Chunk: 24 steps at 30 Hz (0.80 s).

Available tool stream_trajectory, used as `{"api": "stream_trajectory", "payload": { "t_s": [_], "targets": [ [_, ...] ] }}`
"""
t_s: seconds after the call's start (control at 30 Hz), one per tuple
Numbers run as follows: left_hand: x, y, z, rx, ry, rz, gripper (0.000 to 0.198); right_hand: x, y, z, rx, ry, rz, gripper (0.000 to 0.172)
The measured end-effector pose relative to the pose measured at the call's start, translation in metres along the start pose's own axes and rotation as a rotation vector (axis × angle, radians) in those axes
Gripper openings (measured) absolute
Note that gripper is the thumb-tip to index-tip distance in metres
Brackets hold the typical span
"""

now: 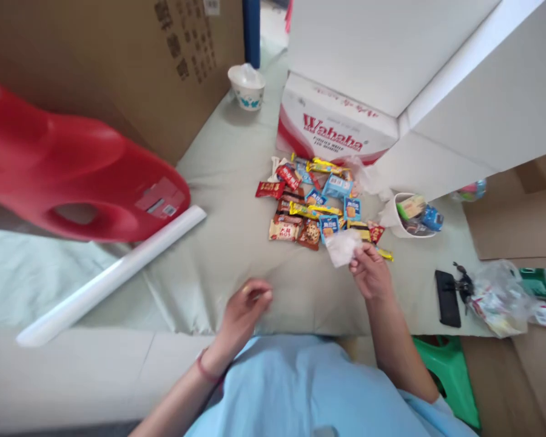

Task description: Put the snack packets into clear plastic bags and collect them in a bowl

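Observation:
Pinched between the thumb and fingers of my right hand point(372, 272) is a small, thin white sheet point(343, 247); whether it is paper or plastic I cannot tell. It hangs over the near edge of a pile of wrapped snacks point(321, 209) in red, brown, yellow and blue packets. My left hand point(246, 306) is curled above the table's near side, thumb and forefinger drawn together, with nothing visible in it. It stays apart from the snacks. Right of the pile, a white tub point(395, 223) holds several more packets.
Behind the snacks stands a Wahaha carton point(337, 118). A patterned bowl point(248, 94) is farther back. On the left are a red jug point(95, 176) and a white roll point(113, 276). A black phone point(447, 297), keys point(463, 284) and a plastic bag point(500, 297) lie right.

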<state>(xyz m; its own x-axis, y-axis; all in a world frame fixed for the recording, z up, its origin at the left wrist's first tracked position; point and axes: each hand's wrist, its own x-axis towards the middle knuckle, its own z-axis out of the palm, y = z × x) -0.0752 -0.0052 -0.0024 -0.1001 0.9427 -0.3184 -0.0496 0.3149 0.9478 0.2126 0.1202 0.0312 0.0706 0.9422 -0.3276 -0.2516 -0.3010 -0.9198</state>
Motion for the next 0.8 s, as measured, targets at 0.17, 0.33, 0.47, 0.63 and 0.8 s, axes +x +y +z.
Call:
{"api": "stream_trajectory", "payload": {
  "t_s": [0.17, 0.33, 0.47, 0.63, 0.8],
  "targets": [
    [0.043, 0.024, 0.058, -0.150, -0.211, -0.032, 0.062, -0.050, 0.042, 0.033, -0.159, -0.245, 0.123, 0.032],
    [0.056, 0.017, 0.061, -0.178, -0.117, -0.063, 0.037, -0.041, 0.024, 0.028, -0.261, -0.195, -0.013, 0.028],
    [0.050, 0.011, 0.041, -0.233, -0.009, -0.132, 0.034, -0.034, 0.016, 0.019, -0.208, -0.131, 0.020, 0.029],
    [0.039, 0.018, 0.027, -0.282, -0.121, -0.160, 0.046, -0.039, 0.028, 0.017, -0.137, -0.117, 0.118, 0.033],
    [0.038, 0.025, 0.024, -0.341, -0.150, -0.154, 0.054, -0.045, 0.032, 0.014, -0.518, -0.176, -0.140, 0.036]
  ]
}}
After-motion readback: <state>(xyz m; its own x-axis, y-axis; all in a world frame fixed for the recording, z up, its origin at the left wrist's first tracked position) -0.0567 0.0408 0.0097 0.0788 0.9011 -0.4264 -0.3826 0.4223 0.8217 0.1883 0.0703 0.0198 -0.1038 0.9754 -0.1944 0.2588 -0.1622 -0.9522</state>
